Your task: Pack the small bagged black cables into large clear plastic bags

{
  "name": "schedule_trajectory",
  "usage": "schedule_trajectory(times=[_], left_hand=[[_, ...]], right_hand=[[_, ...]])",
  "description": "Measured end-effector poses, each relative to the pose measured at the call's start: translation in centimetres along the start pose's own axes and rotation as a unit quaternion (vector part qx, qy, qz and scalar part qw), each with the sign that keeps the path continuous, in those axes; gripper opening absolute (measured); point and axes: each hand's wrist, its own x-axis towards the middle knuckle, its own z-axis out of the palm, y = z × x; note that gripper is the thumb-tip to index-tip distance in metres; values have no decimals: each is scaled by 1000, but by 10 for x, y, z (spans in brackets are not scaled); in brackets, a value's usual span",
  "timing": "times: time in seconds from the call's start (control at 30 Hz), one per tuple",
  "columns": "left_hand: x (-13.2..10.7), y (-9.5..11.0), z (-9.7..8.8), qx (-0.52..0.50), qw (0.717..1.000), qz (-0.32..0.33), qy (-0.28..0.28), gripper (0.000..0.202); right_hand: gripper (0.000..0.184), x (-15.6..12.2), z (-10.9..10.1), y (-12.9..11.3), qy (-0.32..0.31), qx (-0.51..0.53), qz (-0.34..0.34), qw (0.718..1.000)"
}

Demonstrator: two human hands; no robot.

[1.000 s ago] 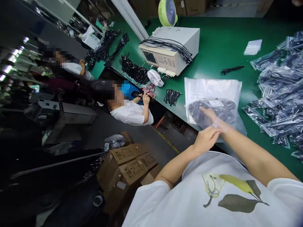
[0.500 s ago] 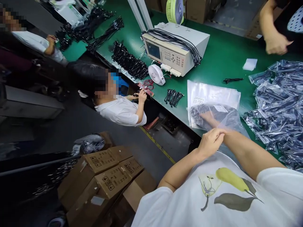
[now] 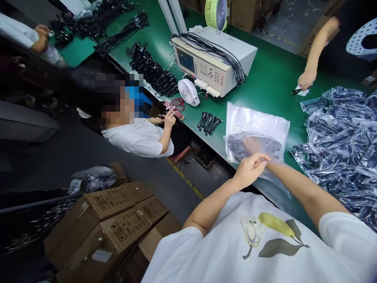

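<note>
A clear plastic bag [image 3: 273, 147] with a dark bundle inside, probably black cables, lies near the bench's front edge on top of flat clear bags [image 3: 259, 116]. My left hand [image 3: 250, 168] is closed at the bag's mouth, its fingers gathering the plastic beside my right wrist. My right hand [image 3: 251, 145] is inside the bag, against the dark bundle. Plastic and motion blur its fingers, so whether it grips anything is unclear.
Left of the bags lies a small bunch of black cables [image 3: 209, 123]. Behind stand a white fan [image 3: 188, 92] and a bench meter [image 3: 203, 65]. Packed cables [image 3: 341, 149] are heaped at right. A co-worker's hand [image 3: 306, 79] holds a black cable there; another person sits at left.
My right hand has drawn back slightly toward the bag's mouth, and the bag lies flatter. The co-worker's hand at right has come down and taken the black cable from the bench.
</note>
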Motion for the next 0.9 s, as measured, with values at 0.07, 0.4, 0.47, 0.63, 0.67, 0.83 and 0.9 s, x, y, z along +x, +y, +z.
schedule_trajectory(times=[0.07, 0.4, 0.47, 0.63, 0.67, 0.83, 0.9], left_hand=[[-4, 0, -6, -22, 1000, -11, -14, 20], [-11, 0, -25, 9, 996, -73, 56, 15], [-13, 4, -22, 111, 993, -19, -22, 13], [-25, 34, -19, 432, 854, 62, -284, 35], [-28, 41, -17, 481, 823, 53, -296, 36], [-37, 65, 44, 499, 800, 50, -329, 52], [-40, 57, 93, 394, 809, 45, -434, 52]], right_hand=[[42, 9, 7, 5, -2, 19, 2, 1000], [59, -171, 0, 25, 51, 153, 156, 975], [63, -227, -5, 31, 59, 148, 229, 960], [78, -257, -40, 36, 95, 156, 269, 946], [79, -252, -49, 35, 108, 169, 274, 940], [80, -255, -60, 1, 117, 235, 344, 902], [74, -279, -45, -21, 108, 263, 346, 894]])
